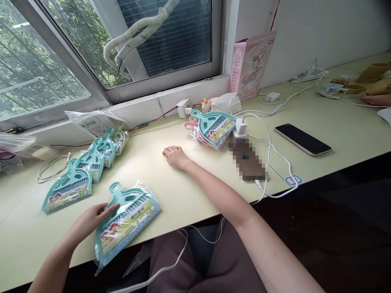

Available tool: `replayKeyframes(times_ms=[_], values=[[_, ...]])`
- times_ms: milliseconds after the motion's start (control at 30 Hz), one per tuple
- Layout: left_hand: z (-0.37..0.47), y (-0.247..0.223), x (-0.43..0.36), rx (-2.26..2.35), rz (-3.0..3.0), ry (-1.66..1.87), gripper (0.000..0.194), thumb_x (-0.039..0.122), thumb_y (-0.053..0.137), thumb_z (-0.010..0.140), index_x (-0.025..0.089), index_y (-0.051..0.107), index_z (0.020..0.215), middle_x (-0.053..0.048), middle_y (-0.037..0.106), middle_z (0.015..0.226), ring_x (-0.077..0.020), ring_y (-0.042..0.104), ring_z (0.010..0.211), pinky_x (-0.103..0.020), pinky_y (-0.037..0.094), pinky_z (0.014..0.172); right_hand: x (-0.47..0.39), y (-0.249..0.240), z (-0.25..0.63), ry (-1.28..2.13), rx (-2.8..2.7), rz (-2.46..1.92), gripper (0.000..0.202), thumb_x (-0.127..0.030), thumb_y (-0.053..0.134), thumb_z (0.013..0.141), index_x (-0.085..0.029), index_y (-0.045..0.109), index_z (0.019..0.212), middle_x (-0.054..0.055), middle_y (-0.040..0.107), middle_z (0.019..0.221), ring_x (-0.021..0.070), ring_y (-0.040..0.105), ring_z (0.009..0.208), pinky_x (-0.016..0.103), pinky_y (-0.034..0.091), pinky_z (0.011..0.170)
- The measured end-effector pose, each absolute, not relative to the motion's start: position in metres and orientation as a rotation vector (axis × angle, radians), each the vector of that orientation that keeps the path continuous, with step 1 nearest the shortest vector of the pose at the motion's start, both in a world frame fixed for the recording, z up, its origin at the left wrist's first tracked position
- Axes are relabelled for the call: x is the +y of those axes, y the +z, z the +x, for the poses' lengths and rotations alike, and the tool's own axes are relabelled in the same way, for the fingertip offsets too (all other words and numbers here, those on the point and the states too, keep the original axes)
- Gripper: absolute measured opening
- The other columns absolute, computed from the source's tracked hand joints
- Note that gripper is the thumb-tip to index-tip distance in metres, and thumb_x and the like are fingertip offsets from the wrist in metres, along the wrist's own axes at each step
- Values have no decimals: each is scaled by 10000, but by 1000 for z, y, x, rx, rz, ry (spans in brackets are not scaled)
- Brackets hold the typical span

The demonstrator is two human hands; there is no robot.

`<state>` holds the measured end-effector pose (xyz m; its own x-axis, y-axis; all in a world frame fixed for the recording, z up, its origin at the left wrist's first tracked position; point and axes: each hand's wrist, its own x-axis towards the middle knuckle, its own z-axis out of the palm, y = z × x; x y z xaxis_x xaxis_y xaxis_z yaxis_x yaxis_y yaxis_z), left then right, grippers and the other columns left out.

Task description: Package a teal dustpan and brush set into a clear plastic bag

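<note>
My left hand point(97, 217) grips the left side of a wrapped teal dustpan and brush set point(128, 221), thumb on top, at the table's front edge. The set's lower corner sticks out past the edge. My right hand point(175, 157) rests on the tabletop with its fingers curled together; whether anything is under them is hidden. To the left, several wrapped teal sets point(69, 187) lie overlapping in a slanted row. Right of my right hand is a small pile with a teal set point(215, 128) over pink ones point(195, 129).
A black phone point(303, 139), a blurred brown item point(249, 159) and white cables point(282, 158) lie on the right. A pink box point(252, 67) stands by the wall. Another person's hand point(375, 99) shows at far right. A window is behind the table point(146, 162).
</note>
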<state>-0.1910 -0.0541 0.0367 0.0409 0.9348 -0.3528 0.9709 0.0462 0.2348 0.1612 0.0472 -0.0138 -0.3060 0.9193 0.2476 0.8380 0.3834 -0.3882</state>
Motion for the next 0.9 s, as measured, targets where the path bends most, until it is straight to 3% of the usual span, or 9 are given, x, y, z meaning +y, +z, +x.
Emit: replayKeyframes(times_ms=[133,233,333,433,567,700,900], values=[[-127,48,-27,1613,2036,92,464,715,675,620,268,700,743,-20,701,860,-265,642,807,-335,467,714,59,-14,176,582,-2123,-1399,268,-253,568,916,-261,648,1172,41,582,1426,217,503,1339,465,324,1163],[-92,53,15,1474,1903,129,465,662,756,571,212,654,633,-33,635,648,-222,589,605,-290,402,538,69,-14,185,949,-1892,-1224,275,-203,528,929,-228,649,1175,55,665,1313,168,611,1217,383,435,1085],[-62,46,62,1417,1752,404,451,564,846,500,183,680,674,-49,656,660,-191,576,561,-264,372,500,71,-10,188,1067,-1658,-1106,334,-185,425,961,-169,610,1239,107,679,1271,153,644,1148,325,507,977],[-32,28,97,1403,1553,787,468,524,868,499,148,680,704,-72,669,667,-163,572,544,-255,378,511,65,-4,189,782,-1580,-1226,374,-246,398,974,-186,583,1293,108,616,1360,189,574,1243,371,468,1032],[-7,2,111,1249,1307,1135,487,479,883,468,140,674,749,-52,669,664,-157,586,577,-266,432,569,48,3,186,231,-1634,-1456,382,-288,433,967,-256,574,1320,68,490,1493,243,381,1413,476,286,1168],[-10,-10,106,1097,1249,1198,528,446,880,459,139,701,850,-48,699,734,-150,609,624,-262,463,610,32,3,169,40,-2047,-1337,301,-287,422,995,-251,648,1190,56,608,1361,234,467,1327,491,142,1205],[-19,-16,112,1093,1048,1468,457,408,855,475,143,650,785,1,648,687,-103,564,607,-229,447,611,19,1,144,-83,-2427,-1076,421,-376,303,1046,-181,666,1130,106,661,1252,250,556,1165,414,300,1054]])
